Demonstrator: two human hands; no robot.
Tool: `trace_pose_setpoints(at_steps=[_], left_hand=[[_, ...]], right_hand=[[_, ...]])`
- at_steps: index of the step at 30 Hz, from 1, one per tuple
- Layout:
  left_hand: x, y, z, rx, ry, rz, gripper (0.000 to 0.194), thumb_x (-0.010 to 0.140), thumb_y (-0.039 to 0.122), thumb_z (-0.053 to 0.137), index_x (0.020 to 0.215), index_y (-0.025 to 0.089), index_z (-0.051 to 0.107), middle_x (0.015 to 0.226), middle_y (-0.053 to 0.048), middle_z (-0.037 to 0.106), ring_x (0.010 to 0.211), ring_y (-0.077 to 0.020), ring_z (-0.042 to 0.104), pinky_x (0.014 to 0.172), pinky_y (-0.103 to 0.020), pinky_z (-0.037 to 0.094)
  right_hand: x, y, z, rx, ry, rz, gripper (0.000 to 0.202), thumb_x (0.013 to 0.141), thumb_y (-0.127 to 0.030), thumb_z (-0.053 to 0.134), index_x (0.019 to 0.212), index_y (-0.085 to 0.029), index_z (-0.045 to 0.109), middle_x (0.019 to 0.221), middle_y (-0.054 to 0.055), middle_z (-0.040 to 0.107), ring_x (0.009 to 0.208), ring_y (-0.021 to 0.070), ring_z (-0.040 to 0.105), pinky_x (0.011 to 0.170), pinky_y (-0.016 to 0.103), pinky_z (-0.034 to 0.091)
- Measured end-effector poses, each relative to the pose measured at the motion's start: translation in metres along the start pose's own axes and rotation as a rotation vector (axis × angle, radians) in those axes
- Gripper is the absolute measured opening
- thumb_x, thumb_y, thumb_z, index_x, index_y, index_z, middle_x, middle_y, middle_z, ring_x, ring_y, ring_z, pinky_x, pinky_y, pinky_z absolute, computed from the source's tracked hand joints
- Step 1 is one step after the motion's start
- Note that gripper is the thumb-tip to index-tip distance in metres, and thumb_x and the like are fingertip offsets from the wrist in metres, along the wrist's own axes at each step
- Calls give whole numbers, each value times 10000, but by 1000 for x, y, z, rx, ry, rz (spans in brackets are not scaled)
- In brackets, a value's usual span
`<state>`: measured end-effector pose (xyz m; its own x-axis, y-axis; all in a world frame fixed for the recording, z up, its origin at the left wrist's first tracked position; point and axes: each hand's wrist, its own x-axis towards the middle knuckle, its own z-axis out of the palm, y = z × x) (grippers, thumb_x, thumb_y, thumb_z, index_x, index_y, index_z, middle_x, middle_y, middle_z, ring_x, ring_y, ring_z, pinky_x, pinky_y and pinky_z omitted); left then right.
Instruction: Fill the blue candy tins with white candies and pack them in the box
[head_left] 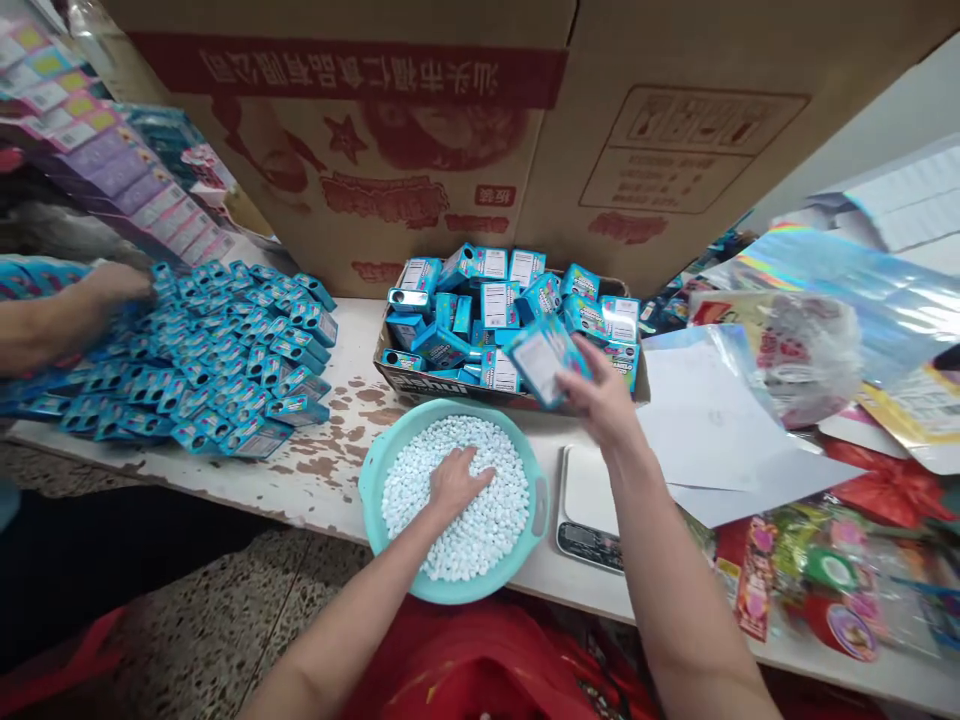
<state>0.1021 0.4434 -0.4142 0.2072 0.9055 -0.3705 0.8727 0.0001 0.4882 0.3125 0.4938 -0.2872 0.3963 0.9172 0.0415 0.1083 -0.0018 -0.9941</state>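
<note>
My left hand (pixel 454 487) rests in a turquoise plastic basin (pixel 373 478) filled with small white candy-like pellets (pixel 491 540). Its thumb stands apart from the fingers, some of which are partly sunk among the pellets. Above the near right corner of a shallow carton (pixel 405 384), my right hand (pixel 600 395) grips a small blue printed box (pixel 541 362) with a white label panel facing up. More blue boxes (pixel 499 305) lie jumbled inside that carton. A digital scale (pixel 591 490) sits under my right forearm, which covers part of it.
A large cardboard box (pixel 465 170) stands behind the carton. At left, another person's hand (pixel 112 290) is over many blue boxes (pixel 247 350) in rows. White paper sheets (pixel 690 410), a plastic bag (pixel 814 350) and colourful packages (pixel 832 590) cover the right side.
</note>
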Motion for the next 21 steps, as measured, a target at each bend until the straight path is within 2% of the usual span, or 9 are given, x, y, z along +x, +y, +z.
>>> trace_pose_setpoints(at_steps=[3,6,8,12,14,17,21], left_hand=[[-4,-4,2,-157,29,-42,303,767,379,576,1004,209,661,1027,-80,664,994,-271,593,853,-349,433],[-3,-6,0,-434,36,-113,229,704,373,619,818,178,654,865,-51,682,934,-260,607,821,-329,449],[-6,-4,-5,-671,1,-169,270,671,406,632,780,159,626,781,-40,669,854,-238,621,761,-312,474],[-20,6,-26,-1292,-63,-345,332,580,381,691,788,156,563,674,-5,609,626,-152,588,552,-242,461],[-30,13,-41,-1397,-75,-364,317,587,384,675,770,168,531,629,19,567,513,-109,525,446,-200,385],[-43,27,-64,-1543,-41,-280,293,624,390,662,752,179,504,617,26,550,458,-93,498,399,-188,324],[-53,47,-80,-1729,110,-79,265,627,318,708,735,165,520,703,-5,609,590,-137,609,530,-234,447]], right_hand=[[-79,31,-11,182,-228,357,485,552,-383,801,986,-214,666,911,39,723,817,242,673,760,420,548],[-127,51,-6,256,-243,450,449,582,-394,792,973,-233,641,935,27,721,852,242,674,778,409,549],[-138,56,-5,241,-222,412,435,612,-394,782,986,-240,622,968,22,711,892,233,664,808,390,537],[-139,53,-12,37,-214,265,392,657,-409,756,972,-234,603,981,20,681,918,224,634,841,364,502],[-139,48,-12,-91,-231,181,376,672,-416,738,968,-231,598,953,19,669,889,220,624,821,353,493],[-144,43,-1,-262,-255,27,315,696,-364,706,950,-217,592,923,35,646,861,221,609,782,345,482],[-152,42,22,-393,-300,-167,245,726,-270,660,953,-212,588,938,59,638,904,237,595,801,364,467]])
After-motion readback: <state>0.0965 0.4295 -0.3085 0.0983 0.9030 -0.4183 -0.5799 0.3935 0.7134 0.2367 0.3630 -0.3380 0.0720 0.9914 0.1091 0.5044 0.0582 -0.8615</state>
